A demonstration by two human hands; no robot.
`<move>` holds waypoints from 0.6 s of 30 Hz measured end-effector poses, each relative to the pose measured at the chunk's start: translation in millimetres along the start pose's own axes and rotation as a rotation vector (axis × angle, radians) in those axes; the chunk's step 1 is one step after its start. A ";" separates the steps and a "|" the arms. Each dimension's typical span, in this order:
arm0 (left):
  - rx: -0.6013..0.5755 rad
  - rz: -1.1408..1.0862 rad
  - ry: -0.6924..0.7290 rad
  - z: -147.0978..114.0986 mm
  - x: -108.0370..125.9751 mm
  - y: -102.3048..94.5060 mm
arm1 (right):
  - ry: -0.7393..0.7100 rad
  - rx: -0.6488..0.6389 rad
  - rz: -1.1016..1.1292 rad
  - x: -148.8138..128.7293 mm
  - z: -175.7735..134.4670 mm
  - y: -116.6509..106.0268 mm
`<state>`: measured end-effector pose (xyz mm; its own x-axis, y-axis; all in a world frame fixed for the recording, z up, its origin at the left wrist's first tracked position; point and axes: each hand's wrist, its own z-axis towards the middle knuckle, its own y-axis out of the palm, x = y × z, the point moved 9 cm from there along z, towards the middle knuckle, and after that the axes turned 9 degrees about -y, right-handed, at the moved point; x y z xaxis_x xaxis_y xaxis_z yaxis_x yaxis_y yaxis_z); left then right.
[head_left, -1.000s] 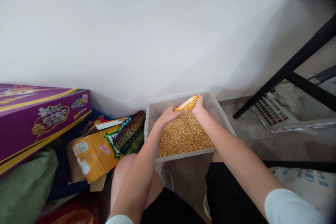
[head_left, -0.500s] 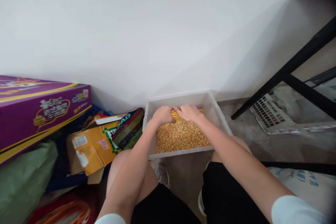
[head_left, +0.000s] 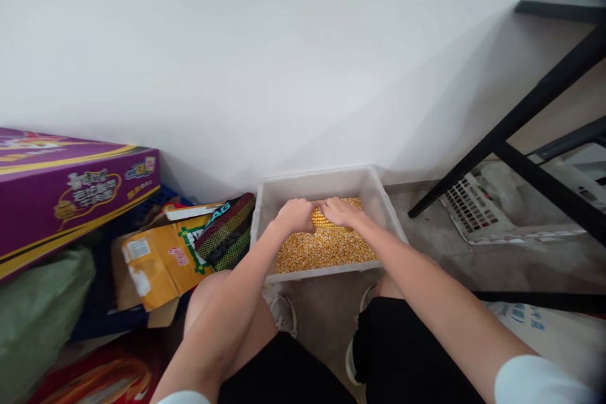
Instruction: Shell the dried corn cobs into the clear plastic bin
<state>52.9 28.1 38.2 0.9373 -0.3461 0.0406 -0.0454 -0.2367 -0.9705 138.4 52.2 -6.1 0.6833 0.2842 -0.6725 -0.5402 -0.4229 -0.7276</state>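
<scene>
Between my two hands is a yellow ear of corn (head_left: 324, 221), its rows of kernels showing. My left hand (head_left: 297, 214) is closed round its left end. On the other side, my right hand (head_left: 338, 211) grips it from above, fingers curled over the top and the thumbs close together. Both hands are low inside a whitish plastic bin (head_left: 312, 180). Loose corn kernels (head_left: 326, 250) cover the bin's bottom, just under the ear. The ends of the ear are hidden by my hands.
Left of the bin lie a mesh bag (head_left: 228, 233), a torn yellow carton (head_left: 163, 259), a purple box (head_left: 80, 196) and a green bag (head_left: 42, 315). At right stand a black metal leg (head_left: 454, 170) and a white basket (head_left: 473, 208). A white wall rises behind.
More of the ear's kernel rows now show between my hands, and the right hand has shifted slightly on it. The view has moved a little.
</scene>
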 end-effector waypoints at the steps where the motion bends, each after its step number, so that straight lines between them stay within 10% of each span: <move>1: -0.004 -0.010 0.006 0.1 2.2 2.1 | -0.012 -0.019 -0.030 2.3 -0.5 4.1; 18: 0.016 -0.030 -0.021 5.9 -31.7 -3.8 | 0.060 0.045 0.027 27.4 28.2 -6.7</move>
<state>25.4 45.3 39.2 0.9453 -0.3198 0.0646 -0.0120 -0.2320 -0.9727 146.9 87.1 -23.5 0.6958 0.2207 -0.6835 -0.5792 -0.3903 -0.7157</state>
